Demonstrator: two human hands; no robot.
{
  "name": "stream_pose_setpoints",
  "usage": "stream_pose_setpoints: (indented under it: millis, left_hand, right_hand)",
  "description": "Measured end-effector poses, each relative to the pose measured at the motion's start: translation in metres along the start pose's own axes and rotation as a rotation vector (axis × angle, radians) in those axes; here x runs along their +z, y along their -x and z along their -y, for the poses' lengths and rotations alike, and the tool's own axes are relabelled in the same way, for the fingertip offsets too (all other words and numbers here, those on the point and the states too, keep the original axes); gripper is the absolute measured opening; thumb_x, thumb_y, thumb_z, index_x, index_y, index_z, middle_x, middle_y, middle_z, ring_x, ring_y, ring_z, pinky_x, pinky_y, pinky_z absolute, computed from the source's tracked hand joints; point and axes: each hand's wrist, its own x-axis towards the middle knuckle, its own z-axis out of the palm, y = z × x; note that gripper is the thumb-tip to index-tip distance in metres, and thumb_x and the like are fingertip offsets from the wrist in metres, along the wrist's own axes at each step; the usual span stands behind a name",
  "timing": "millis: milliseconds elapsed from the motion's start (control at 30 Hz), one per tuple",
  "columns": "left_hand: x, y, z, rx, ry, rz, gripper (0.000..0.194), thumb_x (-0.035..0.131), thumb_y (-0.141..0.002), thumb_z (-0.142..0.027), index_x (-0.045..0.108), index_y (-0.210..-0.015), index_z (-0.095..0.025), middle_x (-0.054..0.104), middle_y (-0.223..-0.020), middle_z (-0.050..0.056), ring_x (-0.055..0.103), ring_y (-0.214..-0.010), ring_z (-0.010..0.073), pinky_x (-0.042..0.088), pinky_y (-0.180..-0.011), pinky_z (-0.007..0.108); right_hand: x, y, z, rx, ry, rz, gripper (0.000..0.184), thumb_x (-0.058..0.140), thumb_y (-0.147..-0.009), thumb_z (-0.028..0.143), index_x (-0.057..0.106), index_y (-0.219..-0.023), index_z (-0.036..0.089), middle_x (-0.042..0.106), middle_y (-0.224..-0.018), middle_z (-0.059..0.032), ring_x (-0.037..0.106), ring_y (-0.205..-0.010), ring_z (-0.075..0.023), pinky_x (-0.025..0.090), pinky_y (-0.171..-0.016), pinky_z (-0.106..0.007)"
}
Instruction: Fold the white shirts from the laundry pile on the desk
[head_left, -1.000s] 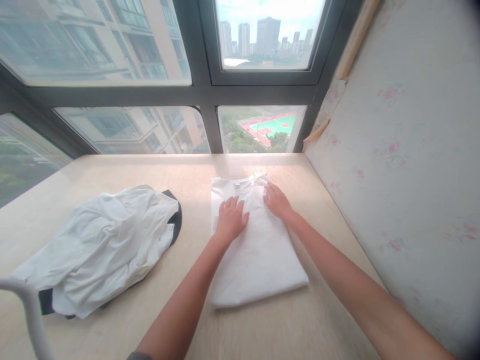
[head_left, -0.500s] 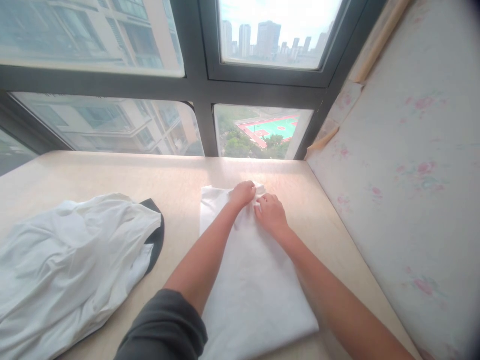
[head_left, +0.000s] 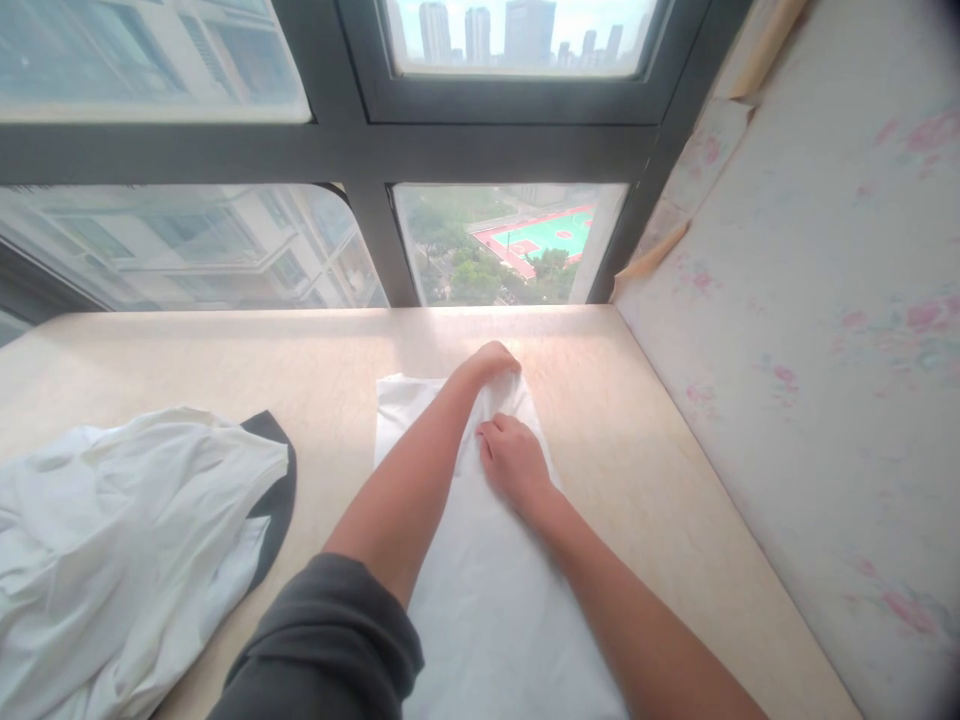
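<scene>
A white garment (head_left: 480, 600), folded into a long panel, lies flat and runs from its narrow far end toward me. At the far right corner my left hand (head_left: 496, 362) is bent over the fabric, fingers curled down and closed on it; the fingertips are hidden. Just nearer to me, my right hand (head_left: 514, 460) presses on the same garment with fingers curled in, pinching the cloth. Small creases run between the two hands. My forearms cover part of the garment.
A crumpled white garment (head_left: 135, 540) with a dark piece at its right edge lies to the left on the pale wooden surface (head_left: 637, 480). Dark window frames (head_left: 495, 150) stand behind. A flowered wall (head_left: 810, 330) with peeling paper bounds the right side.
My right hand has drawn nearer to me and left, curling more tightly. My left hand has turned over the far right corner, which now lies flatter. The view has tilted down and shifted.
</scene>
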Motion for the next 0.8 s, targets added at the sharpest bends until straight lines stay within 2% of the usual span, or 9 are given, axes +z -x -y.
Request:
stream_pose_setpoints:
  millis: [133, 267, 367, 467, 567, 700, 800]
  left_hand:
    - [0.004, -0.001, 0.005, 0.045, 0.043, -0.082, 0.027, 0.061, -0.092, -0.039, 0.064, -0.098, -0.013, 0.065, -0.09, 0.002, 0.063, -0.076, 0.0134, 0.054, -0.069, 0.03]
    - [0.011, 0.004, 0.005, 0.108, 0.017, -0.218, 0.022, 0.062, -0.091, -0.033, 0.064, -0.1, -0.014, 0.066, -0.099, 0.005, 0.063, -0.087, 0.0157, 0.053, -0.079, 0.034]
    - [0.017, 0.008, 0.004, 0.143, -0.024, -0.318, 0.012, 0.058, -0.09, -0.021, 0.064, -0.098, -0.016, 0.068, -0.102, 0.006, 0.062, -0.092, 0.0165, 0.049, -0.082, 0.032]
    - [0.021, 0.012, 0.002, 0.163, -0.081, -0.375, 0.013, 0.054, -0.089, -0.016, 0.064, -0.096, -0.019, 0.07, -0.1, 0.006, 0.061, -0.093, 0.0178, 0.046, -0.08, 0.029]
    - [0.022, 0.016, 0.003, 0.172, -0.148, -0.395, 0.013, 0.053, -0.09, -0.019, 0.062, -0.1, -0.02, 0.069, -0.099, 0.006, 0.061, -0.091, 0.019, 0.044, -0.078, 0.03]
    - [0.025, 0.024, 0.008, 0.188, -0.257, -0.399, 0.017, 0.049, -0.095, -0.03, 0.06, -0.104, -0.021, 0.066, -0.104, 0.008, 0.061, -0.095, 0.0207, 0.042, -0.081, 0.031]
    - [0.029, 0.027, 0.012, 0.177, -0.327, -0.416, 0.024, 0.044, -0.098, -0.037, 0.059, -0.106, -0.02, 0.063, -0.107, 0.01, 0.061, -0.097, 0.0228, 0.041, -0.082, 0.033]
  right_hand:
    - [-0.005, 0.0, 0.002, -0.016, -0.005, 0.026, 0.02, 0.045, -0.095, 0.017, 0.064, -0.09, 0.019, 0.06, -0.085, -0.0063, 0.052, -0.079, -0.0182, 0.034, -0.068, -0.03]
    - [-0.005, 0.0, 0.001, -0.028, -0.032, 0.022, 0.021, 0.044, -0.096, 0.018, 0.065, -0.093, 0.019, 0.06, -0.086, -0.0064, 0.052, -0.079, -0.018, 0.033, -0.068, -0.03]
    - [-0.003, 0.0, 0.0, -0.045, -0.046, 0.013, 0.024, 0.042, -0.097, 0.02, 0.066, -0.092, 0.018, 0.061, -0.087, -0.0068, 0.052, -0.079, -0.0179, 0.033, -0.069, -0.03]
    - [-0.003, 0.001, 0.001, -0.049, -0.061, -0.018, 0.024, 0.042, -0.097, 0.018, 0.066, -0.091, 0.018, 0.062, -0.089, -0.0066, 0.053, -0.078, -0.0167, 0.031, -0.066, -0.029]
    - [-0.004, 0.002, 0.002, -0.043, -0.078, -0.03, 0.023, 0.043, -0.096, 0.018, 0.066, -0.095, 0.02, 0.063, -0.092, -0.006, 0.055, -0.08, -0.0161, 0.031, -0.063, -0.028]
    - [-0.006, 0.001, 0.004, -0.047, -0.099, 0.043, 0.022, 0.044, -0.097, 0.021, 0.065, -0.088, 0.019, 0.062, -0.087, -0.0053, 0.055, -0.077, -0.0161, 0.033, -0.064, -0.028]
    - [-0.005, 0.002, 0.003, -0.045, -0.142, 0.044, 0.023, 0.043, -0.097, 0.02, 0.064, -0.086, 0.019, 0.062, -0.087, -0.0052, 0.054, -0.08, -0.0166, 0.037, -0.068, -0.028]
